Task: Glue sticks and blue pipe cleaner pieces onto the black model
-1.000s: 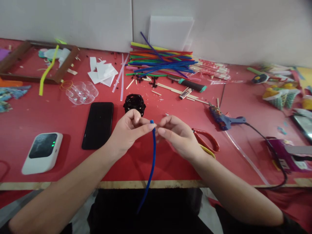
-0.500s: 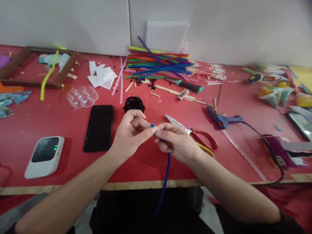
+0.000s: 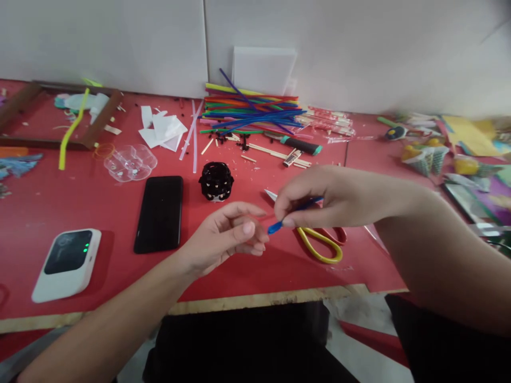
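Note:
My right hand (image 3: 319,198) is raised over the red table (image 3: 99,213) and pinches a thin blue straw (image 3: 275,227) between thumb and fingers. Only the straw's short front end and a bit by the knuckles show. My left hand (image 3: 229,231) hovers just left of that end, palm up, fingers loosely curled, with nothing visible in it and not touching the straw. A small black woven ball (image 3: 216,181) stands behind my left hand. Scissors with yellow and red handles (image 3: 319,247) lie under my right hand.
A black phone (image 3: 159,213) and a white device with green lights (image 3: 66,263) lie at the left. A heap of coloured straws (image 3: 251,109), paper scraps (image 3: 163,127), a clear plastic tray (image 3: 130,162) and a wooden frame (image 3: 96,122) sit farther back. Craft clutter fills the far right.
My right hand took the blue straw out of my left fingers and swung up and to the right with it. My left hand let go and dropped slightly. The view shifted right.

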Demonstrator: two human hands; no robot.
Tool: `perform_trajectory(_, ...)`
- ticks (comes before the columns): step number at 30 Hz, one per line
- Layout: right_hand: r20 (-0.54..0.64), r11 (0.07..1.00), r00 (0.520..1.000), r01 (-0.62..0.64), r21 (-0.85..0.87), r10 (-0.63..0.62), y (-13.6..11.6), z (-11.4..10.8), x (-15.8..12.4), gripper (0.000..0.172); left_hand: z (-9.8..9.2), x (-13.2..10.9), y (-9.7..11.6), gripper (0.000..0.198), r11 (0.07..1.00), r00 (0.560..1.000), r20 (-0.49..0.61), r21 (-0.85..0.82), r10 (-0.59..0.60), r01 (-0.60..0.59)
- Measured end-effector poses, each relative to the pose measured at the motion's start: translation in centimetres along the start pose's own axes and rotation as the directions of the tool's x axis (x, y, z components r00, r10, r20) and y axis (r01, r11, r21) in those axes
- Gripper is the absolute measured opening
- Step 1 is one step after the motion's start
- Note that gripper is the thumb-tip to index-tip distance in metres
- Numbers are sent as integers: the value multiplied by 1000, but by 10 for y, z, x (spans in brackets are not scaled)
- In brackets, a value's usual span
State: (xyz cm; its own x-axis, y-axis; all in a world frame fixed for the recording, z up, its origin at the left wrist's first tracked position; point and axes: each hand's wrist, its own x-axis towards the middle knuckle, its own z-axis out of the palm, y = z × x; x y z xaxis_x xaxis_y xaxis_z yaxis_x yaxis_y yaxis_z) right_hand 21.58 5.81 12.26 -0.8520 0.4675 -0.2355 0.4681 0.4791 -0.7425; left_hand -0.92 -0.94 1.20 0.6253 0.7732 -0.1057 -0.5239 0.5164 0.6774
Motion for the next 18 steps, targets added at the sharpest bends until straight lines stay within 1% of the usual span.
perform_trajectory(3, 37, 996, 998, 46, -77, -43, -5, 2, 7, 16, 2, 0, -2, 26, 997, 998, -1, 61, 56, -56)
perform_trajectory(5, 63, 995, 997, 53, -89, -47, -7, 5, 11, 15, 3, 0, -2, 22, 990, 997, 11, 111, 83, -83)
perform_trajectory(8, 109, 996, 993, 42, -72, -35, -8, 7, 15, 14, 5, -1, -1, 15, 984, 996, 19, 153, 87, -89)
perform_trajectory(13, 109, 999, 994, 23, -45, -18, -7, 6, 16, 14, 4, -2, 1, 13, 981, 1000, -19, 195, 25, -21)
perform_trajectory(18, 113, 999, 993, 23, -27, -19, -6, 6, 15, 14, 2, 0, -1, 14, 978, 997, -58, 201, -49, 60)
